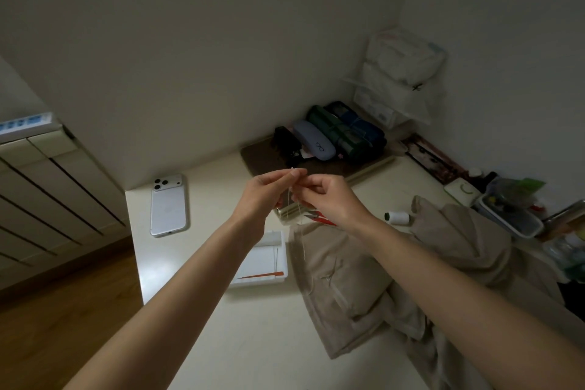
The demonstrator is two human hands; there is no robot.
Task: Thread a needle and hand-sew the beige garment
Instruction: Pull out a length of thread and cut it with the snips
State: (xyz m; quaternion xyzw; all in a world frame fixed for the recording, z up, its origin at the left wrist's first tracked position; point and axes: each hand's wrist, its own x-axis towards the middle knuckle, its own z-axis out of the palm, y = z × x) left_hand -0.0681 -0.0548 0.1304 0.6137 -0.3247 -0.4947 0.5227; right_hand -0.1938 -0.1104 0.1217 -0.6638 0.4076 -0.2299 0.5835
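- Pinching is what both hands do: the left hand (269, 191) holds the needle (293, 171) upright between thumb and fingertips, and the right hand (327, 198) has its fingers curled, nipping the thread (299, 218) just beside the needle's top.
- They are raised close together, well above the table (202, 263), probably to bring the eye near the face and against the plain wall; whether the thread has passed through the eye is too small to tell.
- The thread hangs slack from the fingertips down toward the garment (348, 282), likely left long for sewing.
- The garment lies crumpled on the table under the right forearm, within reach for the stitching that follows.
- Red-handled snips (319, 218) and a white spool (397, 217) sit just beyond it.
- A white tray (266, 260) lies under the left forearm.
- A phone (168, 204) lies face down, left of the hands; no logo reads.
- A lilac case (313, 139) by the wall bears a small glasses icon; no other writing is legible.
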